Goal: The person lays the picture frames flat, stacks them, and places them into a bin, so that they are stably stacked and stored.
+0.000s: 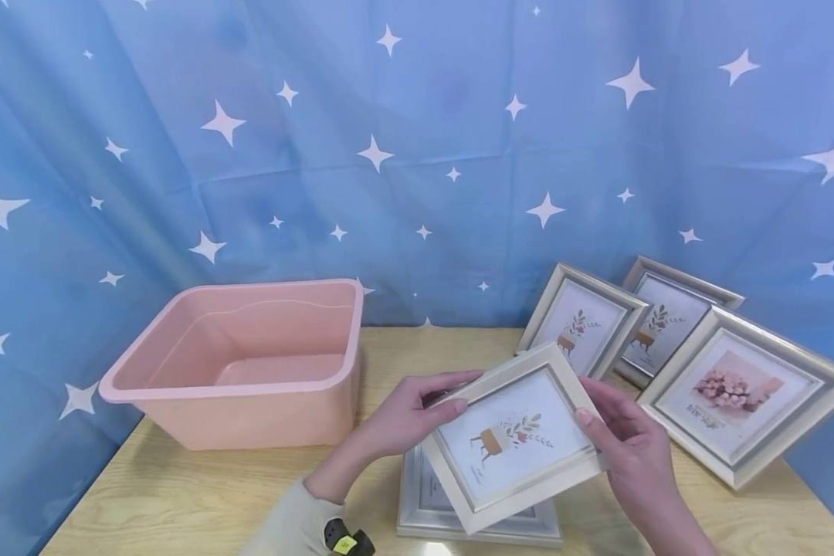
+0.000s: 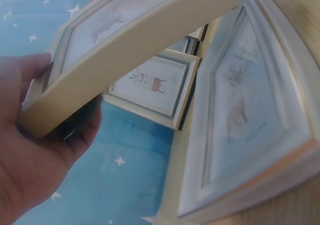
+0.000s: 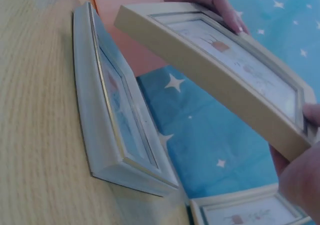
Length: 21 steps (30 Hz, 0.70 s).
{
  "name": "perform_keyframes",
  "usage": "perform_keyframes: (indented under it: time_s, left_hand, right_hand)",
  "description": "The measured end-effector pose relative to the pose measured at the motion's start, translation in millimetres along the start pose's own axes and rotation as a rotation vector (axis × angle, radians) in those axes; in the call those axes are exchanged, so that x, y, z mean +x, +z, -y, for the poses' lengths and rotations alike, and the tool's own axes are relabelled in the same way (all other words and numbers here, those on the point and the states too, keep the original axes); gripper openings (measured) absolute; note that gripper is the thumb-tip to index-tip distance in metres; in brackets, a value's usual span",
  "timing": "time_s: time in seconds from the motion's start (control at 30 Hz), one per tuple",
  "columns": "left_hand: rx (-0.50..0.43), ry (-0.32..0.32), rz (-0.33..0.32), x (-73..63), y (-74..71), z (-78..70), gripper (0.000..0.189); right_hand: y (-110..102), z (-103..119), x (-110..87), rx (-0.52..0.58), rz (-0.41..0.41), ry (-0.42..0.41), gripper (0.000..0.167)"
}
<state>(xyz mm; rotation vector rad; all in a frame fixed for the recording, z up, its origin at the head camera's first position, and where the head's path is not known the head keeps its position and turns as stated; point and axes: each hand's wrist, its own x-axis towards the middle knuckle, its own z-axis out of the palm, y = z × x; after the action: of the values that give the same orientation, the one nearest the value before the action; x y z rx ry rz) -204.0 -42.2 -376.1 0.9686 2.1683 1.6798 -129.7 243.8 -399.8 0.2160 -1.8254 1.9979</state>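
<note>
Between both hands a cream picture frame [image 1: 514, 436] with a print of an orange vase-like animal and leafy sprigs is held tilted, face up. My left hand [image 1: 417, 409] grips its left side, thumb on the front edge. At the right side my right hand [image 1: 632, 448] grips it, the thumb on the front and fingers behind. Beneath it, a silvery picture frame [image 1: 479, 534] lies on the table, partly covered in the head view; the left wrist view shows its face [image 2: 240, 105]. The held frame is apart from it in the right wrist view [image 3: 215, 80].
A pink plastic bin [image 1: 264, 417] stands at the left on the wooden table [image 1: 181, 494]. Upright at the right are a flower-print frame [image 1: 744, 394], a cream frame [image 1: 584, 320] and another frame [image 1: 674, 316] behind. A blue starry curtain [image 1: 417, 100] hangs at the back.
</note>
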Motion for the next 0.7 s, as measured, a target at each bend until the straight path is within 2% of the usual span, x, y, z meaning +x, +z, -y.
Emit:
perform_keyframes:
  time_s: [0.1, 0.2, 0.37, 0.5, 0.6, 0.7]
  left_hand:
    - [0.020, 0.004, -0.056, -4.1, -3.9, 5.4, 0.037]
    - [0.023, 0.005, -0.081, -7.5, -6.3, 11.2, 0.035]
    - [-0.036, -0.009, -0.117, -11.2, -7.6, 19.2, 0.033]
    - [-0.040, -0.019, -0.197, -11.4, -9.1, 23.6, 0.029]
    - [0.004, -0.046, -0.263, -11.1, -9.8, 26.7, 0.026]
    - [0.054, -0.096, -0.317, -10.7, -10.9, 30.5, 0.024]
  right_hand:
    - [0, -4, -0.5, -0.004, -0.030, 0.015, 0.043]
    - [0, -11, -2.6, -0.007, -0.050, 0.041, 0.043]
    - [1, -17, -7.7, -0.024, -0.064, 0.106, 0.042]
    - [6, -18, -13.3, -0.181, -0.054, 0.154, 0.047]
    - [10, -19, -19.4, -0.325, -0.029, 0.136, 0.051]
    - [14, -21, -25.9, -0.370, 0.008, 0.122, 0.053]
